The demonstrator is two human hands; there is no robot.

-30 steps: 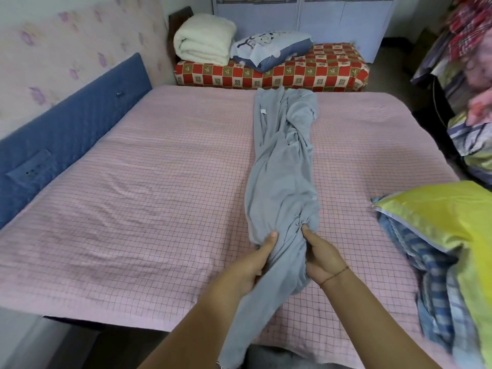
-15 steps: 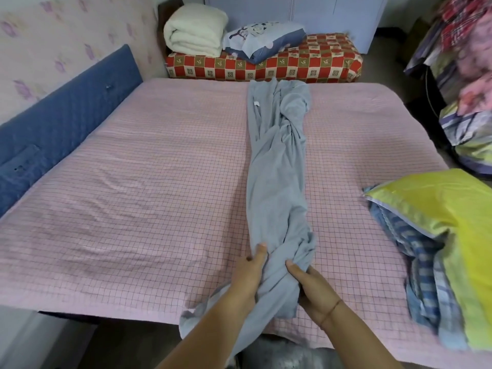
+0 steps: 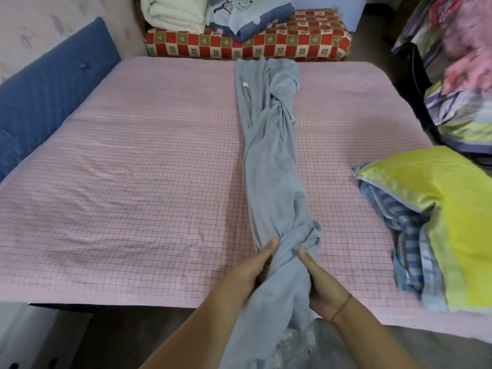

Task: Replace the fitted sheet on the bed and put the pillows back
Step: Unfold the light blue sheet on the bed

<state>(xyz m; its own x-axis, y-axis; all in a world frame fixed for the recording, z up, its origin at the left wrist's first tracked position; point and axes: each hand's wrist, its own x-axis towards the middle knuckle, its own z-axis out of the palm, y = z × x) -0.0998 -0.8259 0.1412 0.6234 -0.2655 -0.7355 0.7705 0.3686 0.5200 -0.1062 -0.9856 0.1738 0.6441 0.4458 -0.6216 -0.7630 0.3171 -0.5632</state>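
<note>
The step in hand looks like laying out the fresh sheet. The grey sheet (image 3: 271,169) lies bunched into one long twisted rope down the middle of the bed (image 3: 133,182), running from the near edge to the far edge, and none of it is spread or tucked yet. Its near end hangs off the mattress toward the person.

Both hands hold that near end close together at the bed's edge. The left hand (image 3: 253,267) grips the rope from its left side, and its fingers (image 3: 269,249) curl around the gathered cloth with the thumb on top. The right hand (image 3: 322,286) grips it from the right in the same way. Neither hand holds anything else.

The next move probably calls for drawing the hands apart to find the sheet's edges or corner seams, then opening the bundle sideways across the pink checked surface. The twist halfway along will need shaking loose first. The cloth is limp and will likely drag, not slide.

A yellow pillow (image 3: 447,203) rests on blue checked cloth (image 3: 410,235) at the bed's right side, near the sheet but not touching it. It will likely have to come off before the sheet can cover that side. A second patterned pillow (image 3: 247,14) sits on the red checked bench (image 3: 266,43) beyond the bed, beside a folded white blanket (image 3: 173,12). The blue headboard (image 3: 53,86) stands along the left.
</note>
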